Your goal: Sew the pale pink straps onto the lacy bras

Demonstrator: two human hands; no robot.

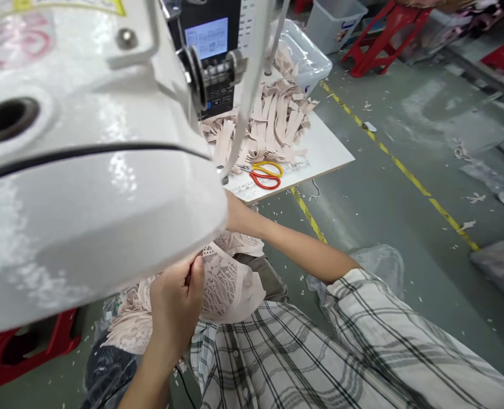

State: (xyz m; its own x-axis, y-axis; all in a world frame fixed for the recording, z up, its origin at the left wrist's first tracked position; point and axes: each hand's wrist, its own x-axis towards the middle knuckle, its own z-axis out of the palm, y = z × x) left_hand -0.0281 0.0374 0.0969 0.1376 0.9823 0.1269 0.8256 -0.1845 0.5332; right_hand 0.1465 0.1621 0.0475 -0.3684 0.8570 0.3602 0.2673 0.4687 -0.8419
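Note:
A white sewing machine head (107, 216) fills the left side and hides the stitching area beneath it. My left hand (176, 298) is closed, thumb against curled fingers, on the edge of a beige lace bra (229, 284) just under the machine head. The lace cup hangs down over my lap. My right arm reaches in from the right, and its hand (234, 211) goes behind the machine head near the bra's upper part; those fingers are hidden. Scissors (265, 175) with one red and one yellow handle lie on the white table (331, 153) beyond my right wrist.
Beige fabric strips (277, 119) are heaped on the table beside the control panel (209, 51). More lace pieces (133, 321) hang at lower left, near a red stool (30, 352). Behind the table stand a clear plastic bin (309, 57) and another red stool (388, 37).

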